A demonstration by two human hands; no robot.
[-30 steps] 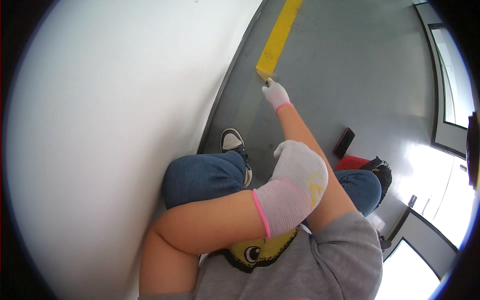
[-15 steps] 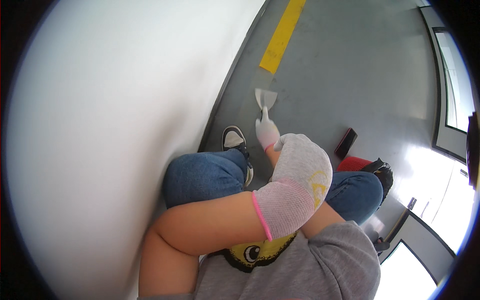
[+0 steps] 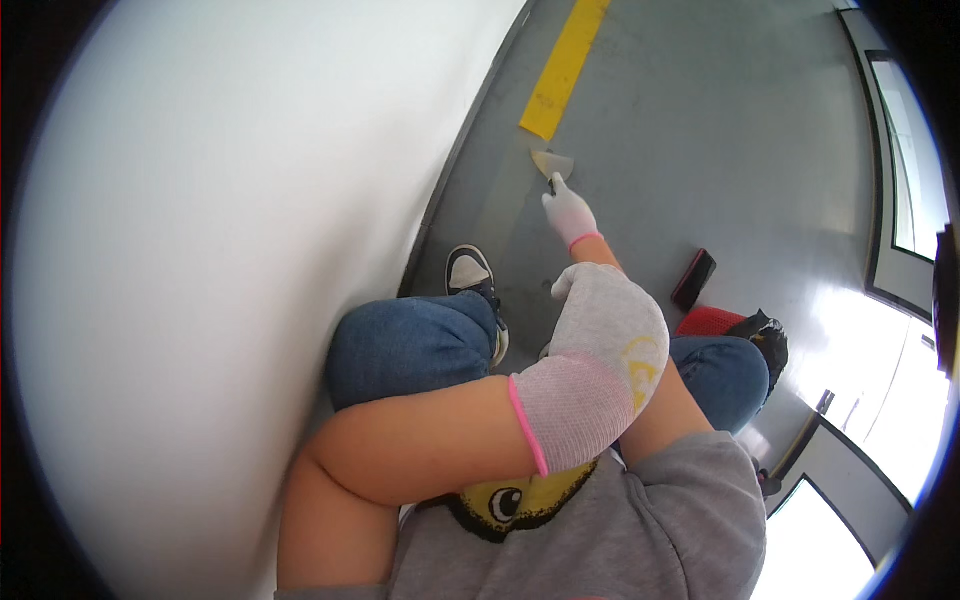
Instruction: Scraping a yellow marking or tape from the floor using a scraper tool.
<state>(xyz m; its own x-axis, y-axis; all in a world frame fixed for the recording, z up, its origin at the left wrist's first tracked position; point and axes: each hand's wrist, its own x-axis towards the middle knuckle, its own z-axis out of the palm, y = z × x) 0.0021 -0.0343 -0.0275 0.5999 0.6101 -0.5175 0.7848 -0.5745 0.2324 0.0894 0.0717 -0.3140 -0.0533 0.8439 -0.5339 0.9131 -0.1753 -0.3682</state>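
Observation:
My right hand (image 3: 570, 214), in a white glove with a pink cuff, is closed round the handle of a scraper (image 3: 556, 164). The scraper's wide blade rests on or just above the grey floor, close below the cut end of a yellow tape strip (image 3: 566, 70). Across my body bends my left arm, and my gloved left hand (image 3: 612, 325) hangs over my right forearm. Its back faces up and its fingers curl down out of sight, so what they hold, if anything, is hidden.
A white wall (image 3: 230, 220) rises along the left, with a dark skirting at its foot. My shoe (image 3: 468, 270) stands beside it. On the floor to the right lie a phone (image 3: 693, 280), a red object (image 3: 710, 321) and a black plastic bag (image 3: 768, 342).
My right hand has moved the scraper forward and to the right, nearer the yellow strip's end, and the blade has turned. My left hand has barely shifted.

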